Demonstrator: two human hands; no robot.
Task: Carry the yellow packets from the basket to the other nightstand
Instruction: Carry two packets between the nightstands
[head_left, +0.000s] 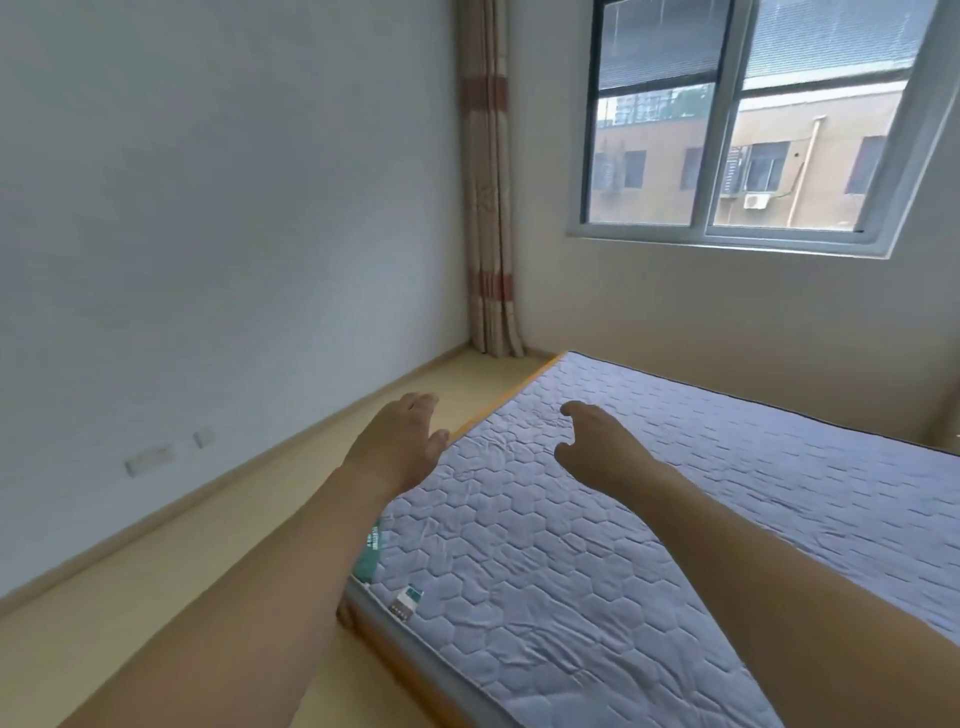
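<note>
Bare quilted mattress (597, 519) filled the lower right; wood floor (249, 530) left of it, window (727, 119) and curtain (488, 208) beyond. Left hand (400, 441) and right hand (597, 447) reached over the mattress, fingers loose, holding nothing. Packets, basket, nightstands out of frame.

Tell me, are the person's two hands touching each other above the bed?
Apart. The head view shows the left hand and the right hand held out side by side, with a clear stretch of the quilted mattress visible between them.
</note>
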